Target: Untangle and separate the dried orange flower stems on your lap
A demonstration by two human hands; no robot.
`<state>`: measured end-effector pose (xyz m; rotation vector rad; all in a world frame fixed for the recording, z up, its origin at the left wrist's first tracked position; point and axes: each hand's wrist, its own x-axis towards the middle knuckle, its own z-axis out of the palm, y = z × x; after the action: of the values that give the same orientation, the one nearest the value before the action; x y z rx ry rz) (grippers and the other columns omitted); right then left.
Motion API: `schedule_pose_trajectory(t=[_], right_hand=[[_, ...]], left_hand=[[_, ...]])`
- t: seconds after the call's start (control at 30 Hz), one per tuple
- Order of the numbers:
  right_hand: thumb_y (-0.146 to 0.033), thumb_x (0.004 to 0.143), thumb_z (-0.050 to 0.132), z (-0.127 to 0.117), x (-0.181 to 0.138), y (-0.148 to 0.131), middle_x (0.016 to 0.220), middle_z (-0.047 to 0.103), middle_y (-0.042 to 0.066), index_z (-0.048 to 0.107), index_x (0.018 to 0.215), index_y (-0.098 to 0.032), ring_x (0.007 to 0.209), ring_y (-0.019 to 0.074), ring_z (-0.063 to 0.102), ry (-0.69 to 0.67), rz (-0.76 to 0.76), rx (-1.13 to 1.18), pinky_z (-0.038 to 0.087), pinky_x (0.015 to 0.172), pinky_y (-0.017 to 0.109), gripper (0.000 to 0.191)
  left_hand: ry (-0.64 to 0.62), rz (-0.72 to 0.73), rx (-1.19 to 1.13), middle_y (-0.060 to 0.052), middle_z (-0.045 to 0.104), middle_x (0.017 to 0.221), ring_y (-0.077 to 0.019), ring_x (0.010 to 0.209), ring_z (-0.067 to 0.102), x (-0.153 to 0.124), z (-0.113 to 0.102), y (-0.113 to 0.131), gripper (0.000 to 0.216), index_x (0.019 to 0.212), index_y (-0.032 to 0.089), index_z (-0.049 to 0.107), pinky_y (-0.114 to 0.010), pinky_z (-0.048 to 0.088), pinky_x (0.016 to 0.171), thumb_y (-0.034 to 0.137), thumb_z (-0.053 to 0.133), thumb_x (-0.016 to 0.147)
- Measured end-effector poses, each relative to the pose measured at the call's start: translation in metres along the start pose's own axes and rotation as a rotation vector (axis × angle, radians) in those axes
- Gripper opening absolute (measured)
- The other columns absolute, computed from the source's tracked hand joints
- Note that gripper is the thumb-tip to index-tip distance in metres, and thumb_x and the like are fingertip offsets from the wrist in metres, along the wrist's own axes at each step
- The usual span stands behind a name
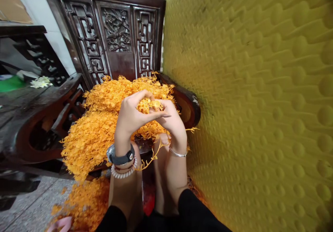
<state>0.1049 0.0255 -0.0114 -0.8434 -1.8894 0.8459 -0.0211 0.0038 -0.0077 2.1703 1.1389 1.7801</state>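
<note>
My left hand (131, 112) and my right hand (170, 117) meet in front of me, fingers curled toward each other. Between them is a small cluster of an orange artificial plant sprig (147, 104). My fingers are closed on it, though the fingertips are partly hidden. An orange stem (153, 157) dangles below my wrists, and another tip pokes out beside my right wrist. Just behind my hands a big heap of similar orange sprigs (96, 138) fills the seat of a dark carved wooden chair (121, 65).
More orange sprigs (85, 204) lie on the grey floor at the lower left, near a pink object (61, 223). A yellow textured panel (249, 96) stands close on the right. At left, a dark wooden surface (15, 103) bears pale flowers (41, 82) and something green (11, 84).
</note>
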Motion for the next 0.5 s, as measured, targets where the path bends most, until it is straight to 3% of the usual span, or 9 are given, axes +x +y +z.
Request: schedule_pose_trajectory(t=[0.13, 0.23, 0.3, 0.37, 0.43, 0.5], right_hand=[[-0.013, 0.066, 0.049, 0.002, -0.001, -0.003, 0.050, 0.024, -0.007, 0.028, 0.051, -0.019, 0.049, 0.0042, 0.021, 0.033, 0.032, 0.071, 0.015, 0.045, 0.021, 0.027], [-0.017, 0.068, 0.054, 0.001, -0.002, -0.009, 0.046, 0.024, -0.009, 0.028, 0.051, -0.019, 0.042, 0.0024, 0.018, -0.101, 0.080, 0.368, 0.013, 0.040, 0.019, 0.031], [-0.019, 0.067, 0.057, 0.001, -0.002, -0.012, 0.045, 0.026, -0.010, 0.030, 0.053, -0.020, 0.038, 0.0017, 0.018, -0.170, 0.096, 0.582, 0.014, 0.037, 0.018, 0.031], [-0.018, 0.063, 0.059, 0.003, 0.000, -0.013, 0.043, 0.025, -0.011, 0.028, 0.052, -0.020, 0.035, 0.0011, 0.016, -0.197, 0.085, 0.763, 0.014, 0.034, 0.017, 0.034], [-0.017, 0.062, 0.059, 0.008, 0.002, -0.013, 0.042, 0.023, -0.011, 0.024, 0.049, -0.020, 0.034, 0.0009, 0.014, -0.201, 0.054, 0.874, 0.013, 0.032, 0.016, 0.037], [-0.015, 0.062, 0.056, 0.015, 0.004, -0.012, 0.040, 0.021, -0.011, 0.023, 0.048, -0.020, 0.033, 0.0015, 0.013, -0.191, 0.007, 0.898, 0.012, 0.030, 0.016, 0.036]], left_hand=[[-0.052, -0.046, 0.003, -0.001, 0.059, 0.065, -0.0133, 0.062, 0.052, 0.001, -0.002, -0.005, 0.023, 0.065, 0.016, 0.058, -0.027, 0.039, 0.063, 0.037, 0.065, 0.071], [-0.017, -0.002, -0.196, 0.000, 0.051, 0.059, -0.0113, 0.058, 0.047, 0.001, 0.001, -0.003, 0.030, 0.057, 0.016, 0.052, -0.026, 0.037, 0.058, 0.034, 0.054, 0.081], [0.129, 0.014, -0.274, 0.001, 0.045, 0.056, -0.0104, 0.054, 0.043, 0.001, 0.008, 0.003, 0.033, 0.056, 0.017, 0.048, -0.026, 0.034, 0.054, 0.035, 0.051, 0.083], [0.366, 0.003, -0.260, 0.002, 0.042, 0.056, -0.0105, 0.053, 0.041, 0.000, 0.018, 0.012, 0.033, 0.057, 0.018, 0.046, -0.027, 0.032, 0.052, 0.035, 0.047, 0.086], [0.598, -0.020, -0.189, 0.002, 0.040, 0.057, -0.0111, 0.054, 0.039, -0.001, 0.030, 0.021, 0.033, 0.059, 0.019, 0.044, -0.028, 0.031, 0.054, 0.035, 0.044, 0.087], [0.722, -0.040, -0.159, 0.002, 0.039, 0.057, -0.0111, 0.055, 0.038, -0.001, 0.040, 0.026, 0.033, 0.059, 0.019, 0.043, -0.028, 0.031, 0.054, 0.036, 0.044, 0.088]])
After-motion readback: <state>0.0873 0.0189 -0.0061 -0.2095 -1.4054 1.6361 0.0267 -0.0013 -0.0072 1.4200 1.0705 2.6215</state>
